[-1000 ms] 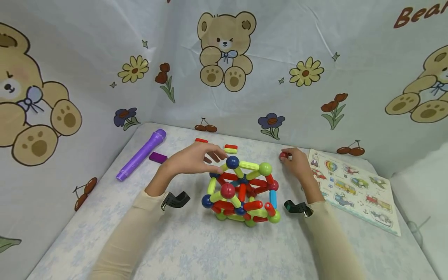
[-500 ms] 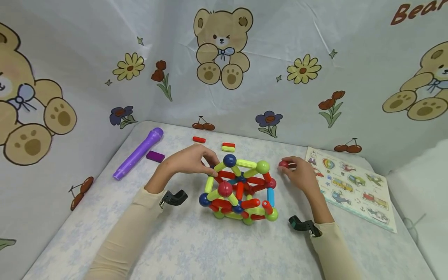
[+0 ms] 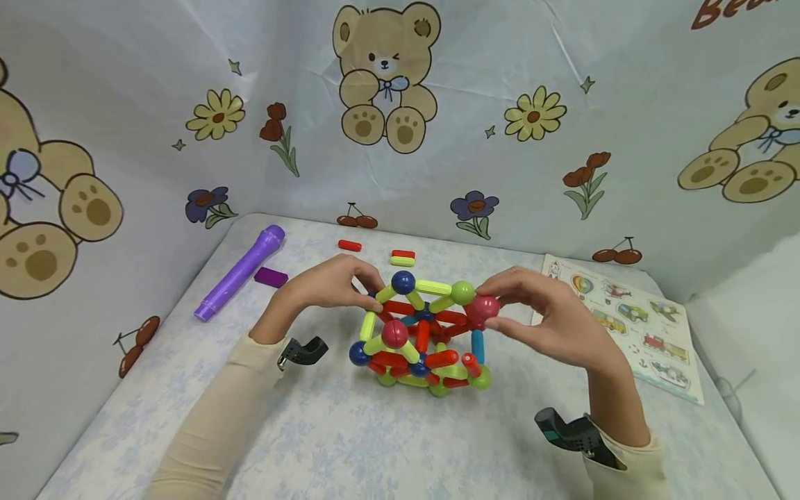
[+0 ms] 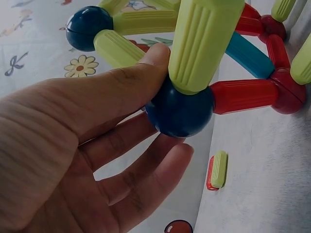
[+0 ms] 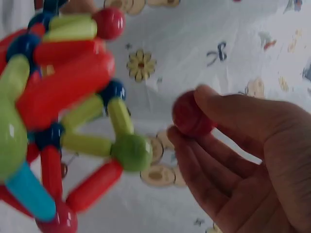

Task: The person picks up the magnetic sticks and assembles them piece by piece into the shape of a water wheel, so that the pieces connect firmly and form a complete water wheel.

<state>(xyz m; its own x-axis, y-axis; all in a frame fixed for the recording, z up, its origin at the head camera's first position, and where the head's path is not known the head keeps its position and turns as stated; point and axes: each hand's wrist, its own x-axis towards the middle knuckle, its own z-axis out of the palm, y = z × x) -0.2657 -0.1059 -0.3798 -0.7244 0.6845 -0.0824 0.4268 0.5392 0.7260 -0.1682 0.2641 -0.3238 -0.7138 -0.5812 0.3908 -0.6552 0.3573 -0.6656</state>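
A frame of magnetic rods and balls in red, yellow-green, blue and navy stands mid-table. My left hand is at its back left corner. In the left wrist view, thumb and fingers pinch a navy ball that joins several rods. My right hand holds a loose red ball between thumb and fingertips. In the right wrist view this ball is apart from the frame, right of a green ball. In the head view it overlaps the frame's right side.
A purple toy microphone and a dark purple block lie at the left. Behind the frame are a red rod and a red and yellow-green rod pair. A picture board lies at the right, with a printed curtain behind.
My right hand has lifted the red ball from the table's back right and brought it toward the frame. My left hand has closed its fingers on the frame's back left corner.
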